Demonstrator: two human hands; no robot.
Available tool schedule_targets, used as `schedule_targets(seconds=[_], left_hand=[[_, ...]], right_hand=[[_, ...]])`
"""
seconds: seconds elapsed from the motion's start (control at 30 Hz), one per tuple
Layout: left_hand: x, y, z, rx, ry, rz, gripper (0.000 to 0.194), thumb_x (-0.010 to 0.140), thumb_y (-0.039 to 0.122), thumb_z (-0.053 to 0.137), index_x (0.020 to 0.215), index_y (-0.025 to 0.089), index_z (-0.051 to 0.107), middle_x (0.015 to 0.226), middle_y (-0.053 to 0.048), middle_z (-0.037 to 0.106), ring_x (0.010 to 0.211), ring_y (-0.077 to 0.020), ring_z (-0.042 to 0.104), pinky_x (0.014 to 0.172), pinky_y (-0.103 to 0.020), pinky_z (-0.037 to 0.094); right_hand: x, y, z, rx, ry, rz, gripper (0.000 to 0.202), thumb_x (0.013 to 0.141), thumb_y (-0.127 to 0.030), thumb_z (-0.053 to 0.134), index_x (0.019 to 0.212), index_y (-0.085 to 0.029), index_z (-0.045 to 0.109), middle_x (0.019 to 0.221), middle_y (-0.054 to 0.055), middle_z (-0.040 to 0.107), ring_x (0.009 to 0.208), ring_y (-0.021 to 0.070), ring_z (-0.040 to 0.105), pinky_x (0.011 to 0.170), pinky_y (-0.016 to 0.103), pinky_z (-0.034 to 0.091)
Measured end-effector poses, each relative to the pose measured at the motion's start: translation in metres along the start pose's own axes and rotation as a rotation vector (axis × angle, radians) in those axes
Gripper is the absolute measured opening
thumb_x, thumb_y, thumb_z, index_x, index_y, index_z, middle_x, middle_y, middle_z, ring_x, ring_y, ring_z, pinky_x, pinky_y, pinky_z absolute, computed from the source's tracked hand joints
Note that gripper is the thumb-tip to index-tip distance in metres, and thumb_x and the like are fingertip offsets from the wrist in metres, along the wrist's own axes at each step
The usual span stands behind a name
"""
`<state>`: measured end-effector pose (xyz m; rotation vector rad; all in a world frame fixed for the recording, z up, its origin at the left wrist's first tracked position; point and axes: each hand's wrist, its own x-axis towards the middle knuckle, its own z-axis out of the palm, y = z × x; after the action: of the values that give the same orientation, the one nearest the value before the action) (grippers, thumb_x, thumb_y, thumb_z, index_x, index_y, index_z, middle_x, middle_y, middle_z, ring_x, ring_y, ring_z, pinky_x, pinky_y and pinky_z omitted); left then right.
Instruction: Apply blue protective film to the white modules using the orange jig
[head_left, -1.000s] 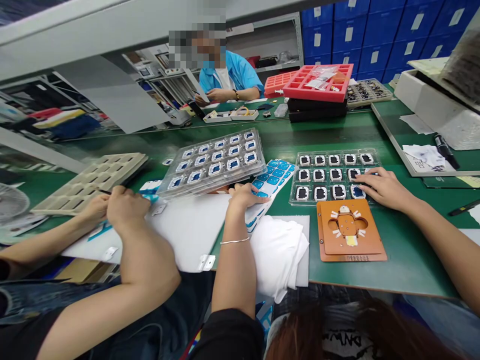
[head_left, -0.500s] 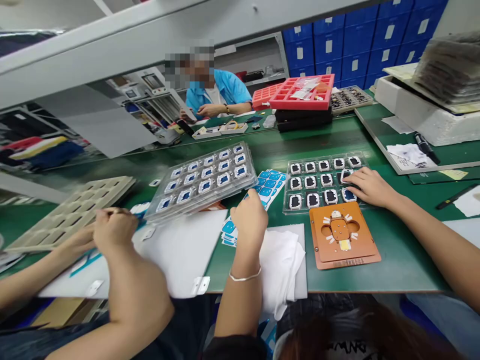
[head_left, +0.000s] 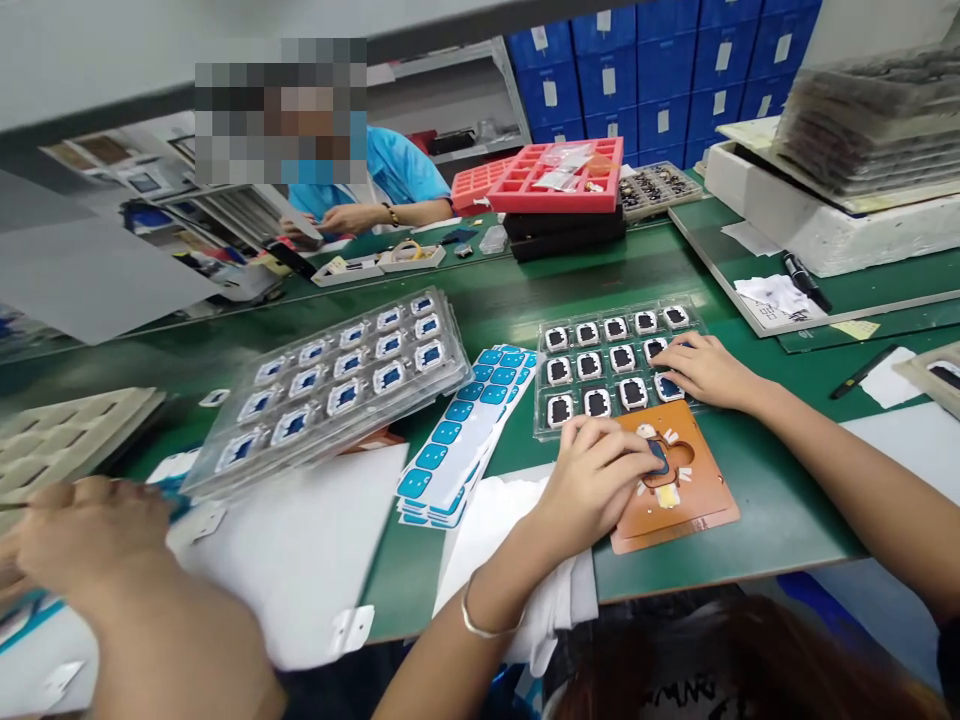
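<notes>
My left hand (head_left: 592, 475) reaches over an orange fixture plate (head_left: 701, 500), its fingers closed on a small dark blue piece (head_left: 658, 457) at the recess in the plate's middle. A silvery bangle circles that wrist. My right hand (head_left: 709, 373) is at the right end of a clear plastic tray (head_left: 541, 425). Its thumb and fingers close around a white-framed part (head_left: 658, 350) there, partly hidden by the fingers. Rows of similar parts with dark centres fill the tray. Beside it lie sheets of blue stickers (head_left: 442, 432) and a white cloth (head_left: 487, 535).
Stacked clear trays (head_left: 360, 375) of white-and-blue parts stand left of the stickers. A co-worker's hand (head_left: 90, 540) is by a beige tray (head_left: 67, 425). Another person in a blue shirt (head_left: 409, 165) sits opposite. Red trays (head_left: 555, 180) and a black marker (head_left: 806, 282) lie farther back.
My left hand has moved from above the sticker sheets right to the orange plate, where the dark blue piece now shows. My right hand stays at the tray. The view has shifted right.
</notes>
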<state>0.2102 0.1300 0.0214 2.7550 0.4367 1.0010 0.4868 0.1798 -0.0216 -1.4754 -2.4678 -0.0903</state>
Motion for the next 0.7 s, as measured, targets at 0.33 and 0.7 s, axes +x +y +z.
schedule_targets(seconds=[0.33,0.7], left_hand=[[-0.002,-0.013,-0.007,-0.065,-0.129,0.094,0.020,0.100,0.027,0.051,0.116,0.021,0.061,0.104,0.000,0.073,0.105,-0.0201,0.052,0.102,-0.042,0.027],[-0.004,-0.021,-0.003,-0.028,-0.054,0.181,0.034,0.103,0.039,0.037,0.112,0.019,0.064,0.115,-0.007,0.071,0.107,-0.0247,0.054,0.092,-0.043,0.035]], right_hand=[[0.001,0.010,0.006,-0.031,0.174,-0.042,0.024,0.097,-0.021,0.056,0.119,-0.021,0.067,0.111,0.007,0.072,0.097,0.0255,0.054,0.076,0.035,0.042],[-0.009,-0.035,-0.042,0.029,0.466,-0.038,0.017,0.098,-0.018,0.054,0.106,-0.019,0.069,0.092,0.006,0.073,0.090,0.0248,0.057,0.074,0.036,0.045]])
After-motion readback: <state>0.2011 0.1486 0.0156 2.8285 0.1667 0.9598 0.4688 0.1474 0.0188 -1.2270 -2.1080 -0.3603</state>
